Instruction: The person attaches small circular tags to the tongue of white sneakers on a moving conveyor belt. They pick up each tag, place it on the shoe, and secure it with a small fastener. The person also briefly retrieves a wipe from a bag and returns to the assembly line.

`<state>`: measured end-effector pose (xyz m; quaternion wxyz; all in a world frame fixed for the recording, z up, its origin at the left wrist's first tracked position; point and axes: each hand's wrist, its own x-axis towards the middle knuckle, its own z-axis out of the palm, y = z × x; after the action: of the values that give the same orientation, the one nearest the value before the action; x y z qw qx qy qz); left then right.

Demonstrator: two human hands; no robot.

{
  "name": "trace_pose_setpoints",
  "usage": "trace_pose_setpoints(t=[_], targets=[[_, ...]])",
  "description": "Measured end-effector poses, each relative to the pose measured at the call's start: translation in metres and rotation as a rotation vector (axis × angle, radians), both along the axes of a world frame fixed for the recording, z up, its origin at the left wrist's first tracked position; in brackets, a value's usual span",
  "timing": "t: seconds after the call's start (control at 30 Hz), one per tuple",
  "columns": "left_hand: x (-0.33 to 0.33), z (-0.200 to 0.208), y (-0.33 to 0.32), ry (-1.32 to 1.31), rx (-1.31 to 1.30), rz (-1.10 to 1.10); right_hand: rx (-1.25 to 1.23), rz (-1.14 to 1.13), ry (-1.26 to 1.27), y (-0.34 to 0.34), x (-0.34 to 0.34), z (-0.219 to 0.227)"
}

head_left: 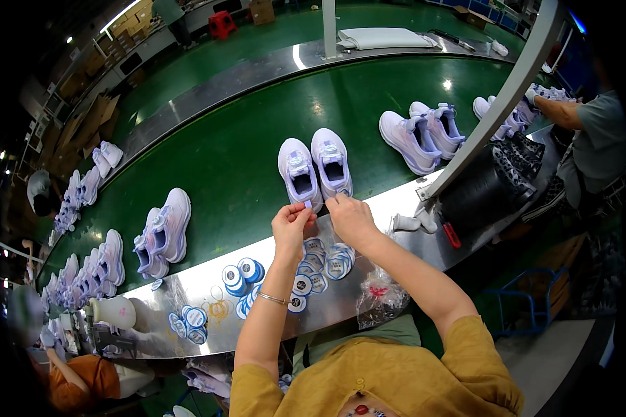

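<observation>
A pair of white and lavender sneakers stands on the green conveyor belt in front of me, toes pointing away: a left shoe [300,174] and a right shoe [332,165]. At the left shoe's heel, my left hand [292,226] pinches a small lavender heel tab [308,204] between thumb and fingertips. My right hand [352,217] is closed at the heel of the right shoe, its fingertips together; whatever they pinch is hidden. Below my hands, round blue-and-white tags [338,262] lie in loose heaps on the metal ledge [209,278].
More sneaker pairs stand on the belt at left [163,233] and right [424,135]. A clear plastic bag [381,299], yellow rubber bands [219,311] and a red-handled tool [452,235] lie by the ledge. A white post [497,104] rises at right. Co-workers sit on both sides.
</observation>
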<state>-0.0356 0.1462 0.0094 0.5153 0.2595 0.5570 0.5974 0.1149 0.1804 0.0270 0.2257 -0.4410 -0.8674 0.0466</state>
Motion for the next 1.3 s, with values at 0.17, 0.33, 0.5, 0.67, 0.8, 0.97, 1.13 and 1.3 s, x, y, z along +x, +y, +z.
trace_pose_setpoints(t=[0.17,0.33,0.5,0.67,0.8,0.97,1.13,1.3], targets=[[0.002,0.000,0.003,-0.012,-0.002,-0.005,-0.006,0.090,0.030,0.008,-0.003,-0.001],[0.008,-0.007,0.007,-0.084,0.015,0.027,-0.021,0.123,0.043,0.012,-0.009,-0.008],[0.009,-0.007,-0.006,0.118,0.031,0.071,-0.198,0.101,0.239,0.006,0.000,-0.005],[0.008,0.006,-0.014,0.501,0.303,0.189,-0.235,0.153,0.402,0.008,0.019,0.005],[0.032,0.014,-0.006,0.444,0.400,0.022,-0.338,0.220,0.611,0.011,0.010,0.020],[0.029,0.007,0.002,0.509,0.329,-0.105,-0.512,0.201,0.759,0.022,0.007,0.014],[0.028,0.009,0.001,0.515,0.265,-0.044,-0.979,0.061,0.976,0.029,0.022,0.017],[0.029,0.008,0.002,0.523,0.273,-0.028,-0.873,0.184,1.023,0.029,0.010,-0.001]])
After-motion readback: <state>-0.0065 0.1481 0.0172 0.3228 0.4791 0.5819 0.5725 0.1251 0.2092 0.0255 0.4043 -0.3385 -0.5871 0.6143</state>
